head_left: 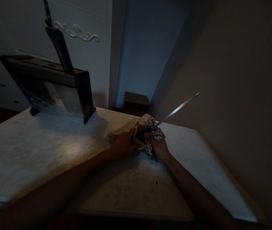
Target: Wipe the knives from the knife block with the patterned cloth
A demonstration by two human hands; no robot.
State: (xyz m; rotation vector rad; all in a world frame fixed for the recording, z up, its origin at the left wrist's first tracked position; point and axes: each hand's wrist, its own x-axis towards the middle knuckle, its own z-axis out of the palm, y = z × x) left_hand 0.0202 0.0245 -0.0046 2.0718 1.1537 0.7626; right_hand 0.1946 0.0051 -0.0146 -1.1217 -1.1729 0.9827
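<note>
A patterned cloth (126, 129) lies bunched on the pale table (42, 150) near its far edge. My left hand (123, 144) rests on the cloth with its fingers curled into the folds. My right hand (158, 144) is closed round the cloth-wrapped base of a long thin metal blade (177, 109). The blade sticks out of the cloth and points up and to the right, towards the wall. Whatever handle it has is hidden under the cloth and my fingers.
A dark knife block (49, 76) stands at the table's far left with one dark handle (59, 51) sticking up from it. White panelled cabinet doors rise behind it. A small brown box (136, 103) sits beyond the table. A wall runs along the right.
</note>
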